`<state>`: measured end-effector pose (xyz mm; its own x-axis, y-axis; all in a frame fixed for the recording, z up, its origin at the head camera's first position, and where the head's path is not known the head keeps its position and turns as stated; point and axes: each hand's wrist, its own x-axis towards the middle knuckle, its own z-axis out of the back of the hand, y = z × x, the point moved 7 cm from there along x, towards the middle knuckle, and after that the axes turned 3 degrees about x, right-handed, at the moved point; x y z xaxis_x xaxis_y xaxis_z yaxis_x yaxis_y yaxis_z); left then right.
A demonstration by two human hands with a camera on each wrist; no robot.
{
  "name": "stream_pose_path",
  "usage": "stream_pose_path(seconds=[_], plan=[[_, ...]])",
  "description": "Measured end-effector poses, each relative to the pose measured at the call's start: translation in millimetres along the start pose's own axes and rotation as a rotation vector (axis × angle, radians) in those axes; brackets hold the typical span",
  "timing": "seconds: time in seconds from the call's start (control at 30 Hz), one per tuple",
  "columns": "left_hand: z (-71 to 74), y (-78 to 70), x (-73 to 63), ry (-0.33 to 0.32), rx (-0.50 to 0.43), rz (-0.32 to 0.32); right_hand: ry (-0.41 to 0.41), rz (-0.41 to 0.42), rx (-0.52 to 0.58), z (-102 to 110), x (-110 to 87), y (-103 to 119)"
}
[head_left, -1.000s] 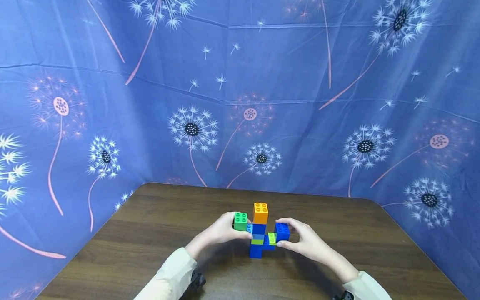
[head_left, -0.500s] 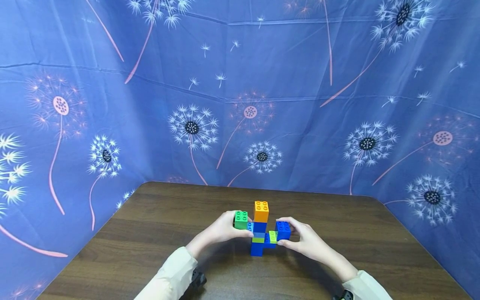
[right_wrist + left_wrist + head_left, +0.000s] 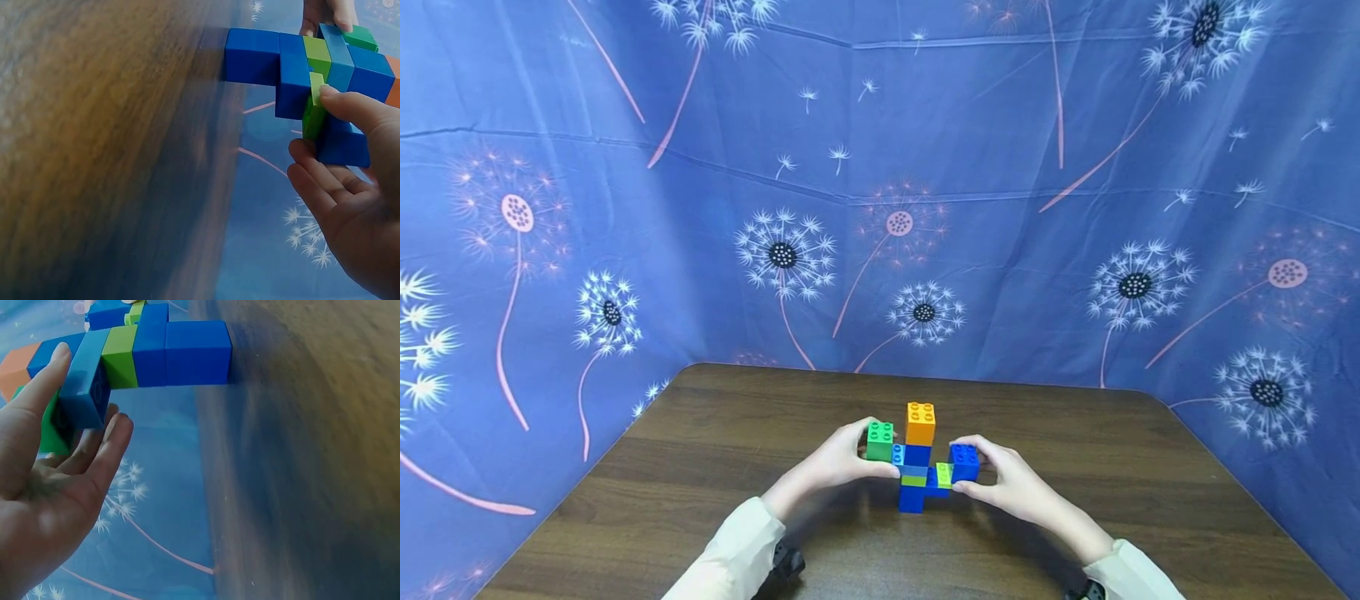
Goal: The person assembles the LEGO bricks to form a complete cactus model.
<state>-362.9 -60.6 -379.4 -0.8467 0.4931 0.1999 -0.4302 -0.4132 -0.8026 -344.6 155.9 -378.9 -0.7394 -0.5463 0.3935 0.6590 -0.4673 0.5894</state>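
Note:
A tower of toy bricks [image 3: 912,500] stands upright on the table, with an orange brick [image 3: 921,427] on top and blue and lime bricks below. On its left side, a light blue brick [image 3: 84,394] juts out and carries a green brick [image 3: 880,442]. My left hand [image 3: 838,462] straddles this arm, thumb at the light blue brick, fingers behind it and partly hidden. On the right, a lower blue arm bears a small lime brick [image 3: 314,112] with a blue brick [image 3: 964,463] above. My right hand [image 3: 1015,485] pinches these two between thumb and fingers.
The brown wooden table [image 3: 700,467] surrounds the tower. Behind and beside it hangs a blue cloth [image 3: 1015,317] with a dandelion print. Dark wrist devices show below the pale sleeves [image 3: 737,537].
My left hand has eased slightly left, its thumb drawing back a little from the tower. My right hand keeps its hold; the bricks keep their arrangement while the view shifts slightly.

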Motion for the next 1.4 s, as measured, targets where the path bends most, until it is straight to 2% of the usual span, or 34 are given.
stream_pose_path(seconds=[0.2,0.63,0.8,0.93,1.17,1.27,1.4], plan=[[5.2,5.4,-5.9,-0.038,-0.09,0.006,0.016,-0.022,0.008,2,-2.8,-3],[6.7,6.1,-9.4,-0.067,-0.158,0.018,-0.038,-0.04,0.009,5,-3.2,-4],[10.8,9.8,-10.3,-0.106,-0.157,0.078,-0.043,-0.078,0.036,6,-0.9,-3],[14.5,12.9,-9.6,-0.13,-0.147,0.128,-0.039,-0.114,0.104,5,0.5,-4],[8.1,14.7,-8.4,-0.092,-0.278,0.148,0.009,-0.146,0.194,-1,0.2,-8],[7.3,15.0,-8.7,-0.088,-0.289,0.156,0.026,-0.148,0.222,-3,-0.1,-10],[6.7,15.3,-7.6,-0.072,-0.308,0.132,0.046,-0.116,0.237,-5,-0.5,-9]])
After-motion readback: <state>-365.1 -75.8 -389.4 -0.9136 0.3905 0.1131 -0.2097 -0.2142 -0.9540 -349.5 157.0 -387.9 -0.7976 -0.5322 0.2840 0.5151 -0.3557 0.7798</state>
